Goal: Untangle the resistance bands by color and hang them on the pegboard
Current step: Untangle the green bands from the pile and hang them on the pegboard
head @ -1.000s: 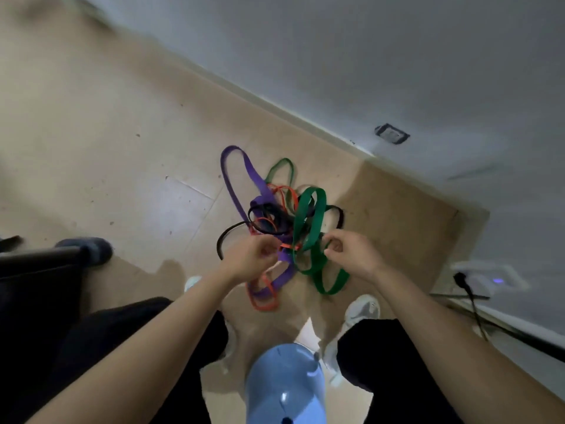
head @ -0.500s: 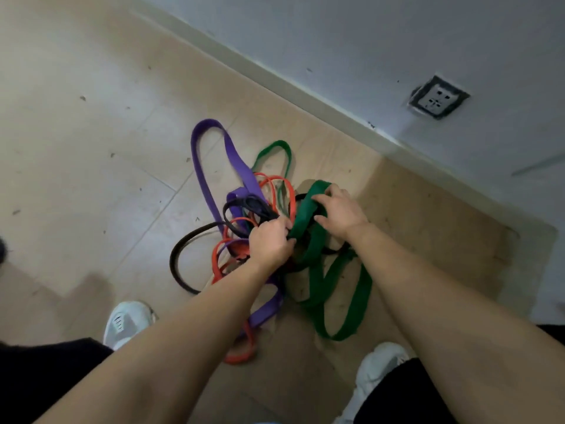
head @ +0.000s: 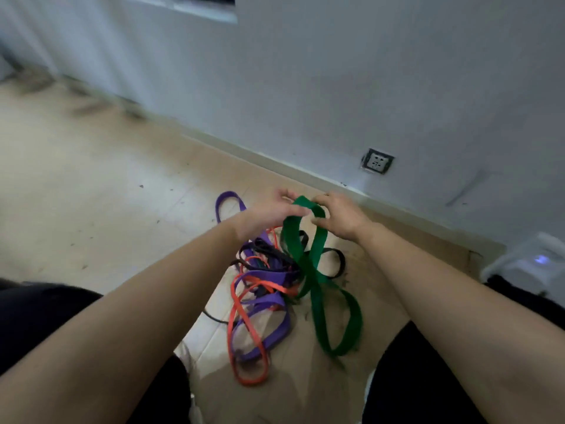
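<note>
Between your knees, on the tan floor (head: 91, 209), lies the tangle of resistance bands; your left hand (head: 269, 212) and right hand (head: 339, 215) are both raised above it, each pinching the top of the green band (head: 308, 270); your left fingers are closed on its upper left edge, your right thumb and fingers are closed on its upper right edge, and the loop between them stands up off the pile. Lower down the green band crosses itself and spreads into a wide loop on the floor toward your right leg; the purple band (head: 266, 304) coils under and beside it, one end looping out behind your left wrist; the orange band (head: 238, 332) winds through the purple one and reaches nearest to you; the black band (head: 336, 261) threads through the middle, part of it arcing out to the right of the green. Beyond the pile the white wall (head: 336, 87) meets the floor at a skirting board, and a wall socket (head: 377, 162) sits low on it, well apart from the bands; no pegboard can be made out.
</note>
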